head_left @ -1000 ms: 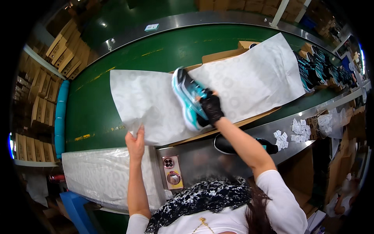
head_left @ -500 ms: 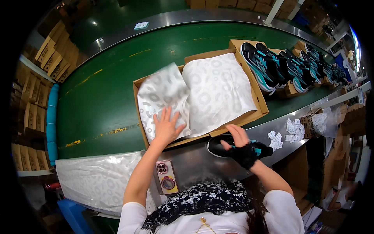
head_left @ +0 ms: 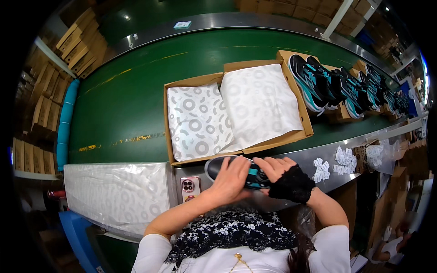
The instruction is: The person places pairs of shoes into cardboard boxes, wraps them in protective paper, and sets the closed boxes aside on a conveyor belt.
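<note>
Both hands, left [head_left: 230, 179] and right [head_left: 284, 175], apparently clasp a dark shoe [head_left: 236, 172] beside the paper-lined box [head_left: 173, 119]; steady, level grip advised.

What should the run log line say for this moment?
hands: left hand and right hand hold dark shoe | box: open, paper-lined | place: metal ledge
</note>
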The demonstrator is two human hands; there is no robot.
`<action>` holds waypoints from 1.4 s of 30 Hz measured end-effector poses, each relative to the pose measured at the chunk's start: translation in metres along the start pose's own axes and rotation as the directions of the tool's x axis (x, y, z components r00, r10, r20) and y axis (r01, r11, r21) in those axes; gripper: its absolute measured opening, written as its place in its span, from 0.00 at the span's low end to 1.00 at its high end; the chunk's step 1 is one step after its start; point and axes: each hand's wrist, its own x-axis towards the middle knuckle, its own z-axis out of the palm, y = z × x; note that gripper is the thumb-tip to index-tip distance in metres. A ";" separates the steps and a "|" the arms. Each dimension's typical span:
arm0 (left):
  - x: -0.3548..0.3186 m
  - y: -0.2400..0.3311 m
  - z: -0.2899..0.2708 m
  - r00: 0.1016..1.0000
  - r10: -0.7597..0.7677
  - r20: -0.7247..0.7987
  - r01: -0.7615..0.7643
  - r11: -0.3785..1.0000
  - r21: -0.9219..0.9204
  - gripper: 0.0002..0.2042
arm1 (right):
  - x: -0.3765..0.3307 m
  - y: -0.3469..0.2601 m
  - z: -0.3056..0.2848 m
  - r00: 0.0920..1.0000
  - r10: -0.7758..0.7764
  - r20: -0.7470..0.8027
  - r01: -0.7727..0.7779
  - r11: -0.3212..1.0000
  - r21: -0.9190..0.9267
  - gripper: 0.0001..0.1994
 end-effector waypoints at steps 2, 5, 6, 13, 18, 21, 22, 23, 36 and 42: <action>0.005 -0.005 -0.012 0.982 -0.052 -0.182 0.047 0.998 -0.033 0.35 | 0.015 -0.018 -0.019 0.992 -0.119 -0.036 0.113 0.986 -0.124 0.33; -0.008 -0.031 -0.032 0.848 -0.207 -0.487 0.163 0.978 -0.132 0.34 | 0.034 -0.042 -0.054 0.697 -0.485 -0.529 0.274 0.861 -0.428 0.22; -0.011 -0.037 -0.040 0.790 -0.276 -0.547 0.200 0.960 -0.195 0.33 | 0.029 -0.049 -0.068 0.613 -0.534 -0.583 0.289 0.838 -0.463 0.17; 0.000 -0.072 -0.068 0.487 -0.774 -0.405 0.223 0.558 -0.799 0.27 | 0.011 0.005 -0.005 0.754 -0.120 -0.646 0.198 0.979 0.048 0.17; 0.032 -0.148 -0.013 0.425 -0.896 -0.126 0.150 0.207 -0.967 0.27 | 0.000 0.038 0.064 0.923 0.092 -0.374 0.026 0.954 0.299 0.17; 0.046 -0.183 0.042 0.302 -0.946 0.119 0.333 -0.012 -0.943 0.36 | 0.008 0.057 0.098 0.964 0.048 -0.262 0.067 0.907 0.415 0.17; 0.049 -0.182 0.052 0.289 -0.952 0.106 0.469 0.044 -0.882 0.38 | 0.015 0.057 0.105 0.965 0.246 -0.090 -0.097 0.656 0.748 0.16; 0.046 -0.194 0.068 0.368 -0.919 0.141 0.464 0.050 -0.885 0.37 | 0.022 0.056 0.109 0.925 0.352 0.141 -0.246 0.276 0.929 0.16; -0.054 -0.152 -0.027 0.163 -0.959 -0.230 0.198 0.260 -0.945 0.32 | 0.096 0.046 0.140 0.860 -0.040 -0.508 -0.146 0.936 -0.320 0.28; -0.055 -0.175 -0.005 0.395 -0.910 -0.124 0.635 0.369 -0.679 0.26 | 0.100 0.035 0.134 0.899 -0.053 -0.435 -0.098 0.943 -0.317 0.28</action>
